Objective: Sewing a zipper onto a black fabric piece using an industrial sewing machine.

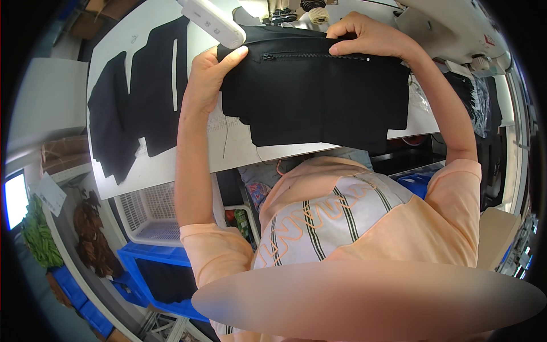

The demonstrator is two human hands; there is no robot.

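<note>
A black fabric panel (319, 108) with a zipper (316, 56) set across its upper part hangs over the front of a white table (219, 157). At the panel's upper left corner, my left hand (209, 77) is closed, its thumb on top and its fingers hidden underneath. My right hand (367, 37) pinches the upper edge to the right, just above the zipper, the thumb lying on the cloth. Right behind the panel stands a sewing machine (439, 28); the cloth's far edge lies close to its needle area.
More black cut fabric pieces (156, 91) lie on the table's left side. A white bar-shaped device (213, 23) juts in above my left hand. Below the table are a white plastic basket (151, 214) and a blue crate (165, 251). A clear plastic bag (481, 105) sits at the right.
</note>
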